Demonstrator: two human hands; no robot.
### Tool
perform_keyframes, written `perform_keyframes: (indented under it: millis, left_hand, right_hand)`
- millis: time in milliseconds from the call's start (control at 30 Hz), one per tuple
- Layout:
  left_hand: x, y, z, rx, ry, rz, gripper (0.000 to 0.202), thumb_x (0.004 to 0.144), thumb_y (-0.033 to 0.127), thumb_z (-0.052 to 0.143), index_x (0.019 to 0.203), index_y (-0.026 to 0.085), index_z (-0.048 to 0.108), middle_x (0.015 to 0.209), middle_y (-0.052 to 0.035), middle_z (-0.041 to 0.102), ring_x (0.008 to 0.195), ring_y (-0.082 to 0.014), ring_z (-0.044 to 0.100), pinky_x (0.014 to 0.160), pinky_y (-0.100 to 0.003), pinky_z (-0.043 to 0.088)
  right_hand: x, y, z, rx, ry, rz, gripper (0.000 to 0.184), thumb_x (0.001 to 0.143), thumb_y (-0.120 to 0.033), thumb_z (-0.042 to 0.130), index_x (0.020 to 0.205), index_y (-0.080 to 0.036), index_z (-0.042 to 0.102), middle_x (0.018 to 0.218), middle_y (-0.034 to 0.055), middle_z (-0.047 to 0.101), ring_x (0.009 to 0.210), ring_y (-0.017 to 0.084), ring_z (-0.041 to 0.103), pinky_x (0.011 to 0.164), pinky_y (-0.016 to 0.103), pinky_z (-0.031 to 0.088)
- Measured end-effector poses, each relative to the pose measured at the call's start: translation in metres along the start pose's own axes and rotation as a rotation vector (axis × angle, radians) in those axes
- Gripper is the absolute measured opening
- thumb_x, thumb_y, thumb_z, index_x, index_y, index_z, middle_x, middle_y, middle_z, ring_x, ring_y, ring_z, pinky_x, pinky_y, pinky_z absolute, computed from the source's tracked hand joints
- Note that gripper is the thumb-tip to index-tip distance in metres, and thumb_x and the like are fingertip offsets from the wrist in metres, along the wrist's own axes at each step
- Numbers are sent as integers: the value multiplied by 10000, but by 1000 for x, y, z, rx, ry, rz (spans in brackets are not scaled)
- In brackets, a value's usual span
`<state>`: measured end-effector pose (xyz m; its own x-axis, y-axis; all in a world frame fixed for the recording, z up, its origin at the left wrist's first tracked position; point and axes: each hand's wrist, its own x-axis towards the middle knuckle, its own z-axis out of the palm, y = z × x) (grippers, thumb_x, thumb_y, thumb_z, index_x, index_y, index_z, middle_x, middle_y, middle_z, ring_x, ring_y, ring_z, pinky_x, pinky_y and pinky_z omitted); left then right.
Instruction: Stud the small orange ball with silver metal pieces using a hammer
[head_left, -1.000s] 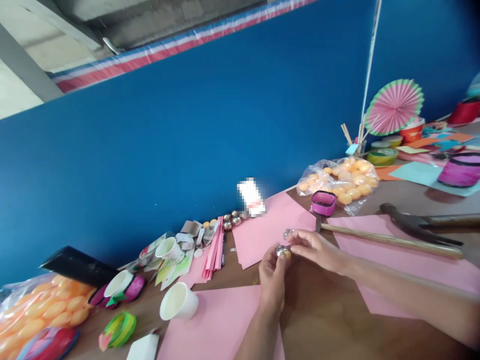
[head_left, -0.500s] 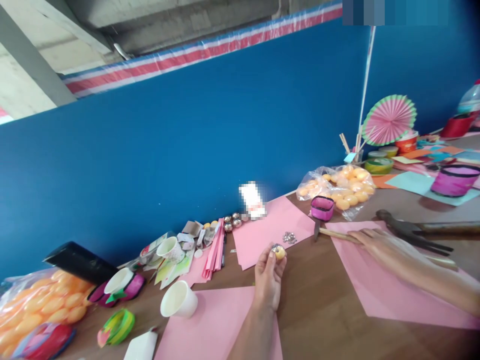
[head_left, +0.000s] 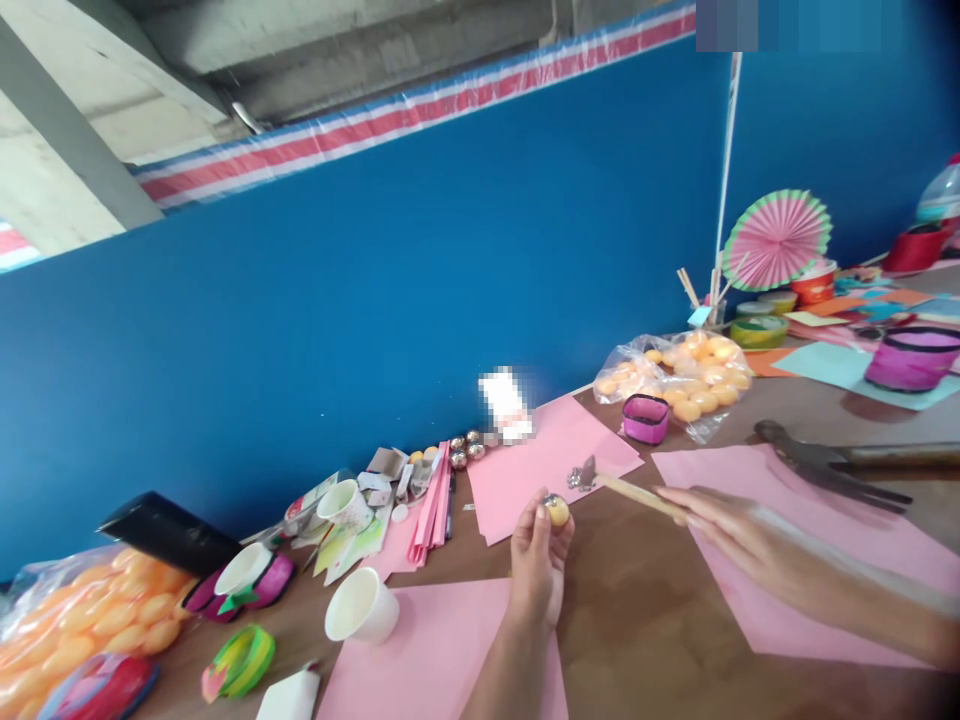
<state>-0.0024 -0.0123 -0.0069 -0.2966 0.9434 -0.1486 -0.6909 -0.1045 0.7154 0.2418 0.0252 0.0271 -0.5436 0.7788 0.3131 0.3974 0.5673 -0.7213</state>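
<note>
Between the fingertips of my left hand (head_left: 536, 555) is a yellow ball (head_left: 557, 511) with small silvery tacks on its top. My right hand (head_left: 720, 525) grips the wooden handle of a small hammer (head_left: 637, 494), whose dark head is to the right of the ball, apart from it. Beside that head, a little pile of silvery tacks (head_left: 574, 479) lies on pink paper (head_left: 525, 472), partly covered by the head. Several shiny metal-covered balls (head_left: 466, 450) sit at the back edge of that paper.
Left of my hands stand a white cup (head_left: 362, 607) and a bag of orange balls (head_left: 97, 610). Another bag of balls (head_left: 697, 385) and a purple container (head_left: 645, 420) are at the back right. A large claw hammer (head_left: 840, 465) lies right. A blue partition (head_left: 375, 300) closes the back.
My right hand has lifted the small hammer off the right-hand pink sheet and brought it left, close to the ball and tacks. My left hand keeps its hold, almost still.
</note>
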Motion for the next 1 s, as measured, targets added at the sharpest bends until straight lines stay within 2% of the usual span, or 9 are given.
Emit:
perform_keyframes:
  millis: [100, 267, 400, 533, 667, 833, 1000]
  left_hand:
    - [-1, 0, 1, 6, 34, 10, 324, 684, 289, 664, 991, 193, 627, 923, -45, 652, 792, -112, 616, 773, -253, 489]
    - [0, -1, 0, 23, 48, 30, 303, 691, 289, 654, 977, 193, 628, 909, -37, 653, 802, -116, 619, 776, -256, 493]
    - [1, -2, -2, 24, 20, 37, 303, 694, 275, 653, 985, 199, 626, 930, -39, 649, 813, -120, 616, 783, -269, 491]
    - [1, -2, -2, 12, 18, 36, 312, 661, 237, 684, 969, 216, 633, 920, -22, 650, 809, -114, 616, 808, -280, 473]
    - [1, -1, -1, 31, 0, 40, 307, 643, 206, 697, 944, 216, 636, 910, -18, 654, 828, -123, 618, 834, -289, 453]
    - [1, -1, 0, 32, 21, 23, 348, 597, 182, 729, 930, 209, 630, 866, -7, 656, 808, -124, 625, 856, -300, 433]
    - [0, -2, 1, 37, 22, 36, 320, 619, 169, 711, 923, 201, 618, 882, -11, 654, 826, -125, 622, 855, -299, 440]
  right_hand:
    - [3, -18, 14, 51, -29, -29, 408, 801, -334, 393, 1195, -330, 500, 1186, 2, 564, 1111, 302, 491, 961, 520, 373]
    - [11, -32, 22, 81, -46, -17, 360, 762, -342, 458, 1105, -328, 565, 1010, 23, 654, 1000, 285, 563, 906, 469, 433]
    - [11, -33, 20, 94, -52, 48, 366, 793, -329, 405, 1128, -299, 550, 922, 42, 673, 925, 260, 592, 855, 448, 463]
    - [9, -32, 18, 122, -53, 32, 307, 744, -369, 470, 1011, -321, 613, 963, 22, 666, 1018, 284, 544, 916, 443, 419]
    - [8, -29, 18, 129, -33, 76, 387, 782, -374, 420, 1147, -320, 538, 940, 35, 665, 906, 263, 593, 856, 429, 463]
    - [5, -28, 21, 134, -19, 45, 374, 696, -424, 519, 1053, -348, 600, 993, 24, 652, 978, 329, 554, 875, 481, 436]
    - [6, -33, 19, 102, -16, 62, 430, 750, -411, 460, 1168, -337, 526, 990, 32, 646, 933, 288, 580, 825, 419, 472]
